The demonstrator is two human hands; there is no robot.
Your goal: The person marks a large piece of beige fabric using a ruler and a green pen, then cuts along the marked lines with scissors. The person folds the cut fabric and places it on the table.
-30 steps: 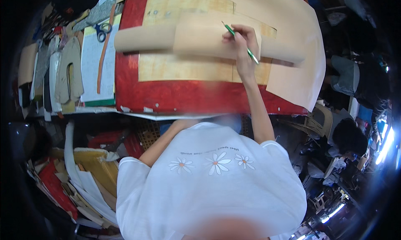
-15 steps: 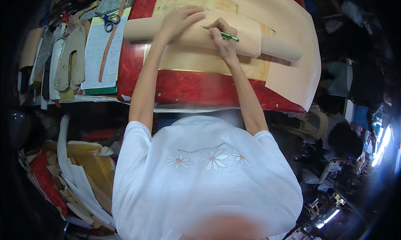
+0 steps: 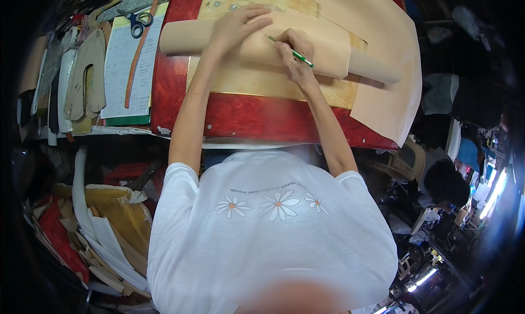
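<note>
A large tan sheet, like leather (image 3: 377, 27), lies over the table, its near part curled into a roll (image 3: 186, 38). My left hand (image 3: 240, 28) rests flat on the curled part with its fingers stretched to the right. To the right of it, my right hand (image 3: 296, 54) grips a green pen or pencil (image 3: 302, 58), its tip close to the tan surface. Whether the tip touches, I cannot tell. Beneath the sheet shows a yellowish wood-toned panel (image 3: 251, 84) set in the red tabletop (image 3: 257, 115).
Left on the table are handwritten papers (image 3: 128, 81), blue-handled scissors (image 3: 139, 23), a narrow brown strip (image 3: 136, 68) and grey-beige templates (image 3: 86, 84). Rolled and folded materials (image 3: 109, 232) fill the space below left. At the right, a person's dark-haired head (image 3: 445, 183) shows near a chair (image 3: 410, 158).
The view has shifted slightly. Both hands keep nearly the same place on the tan sheet, and the right still holds the green pen or pencil.
</note>
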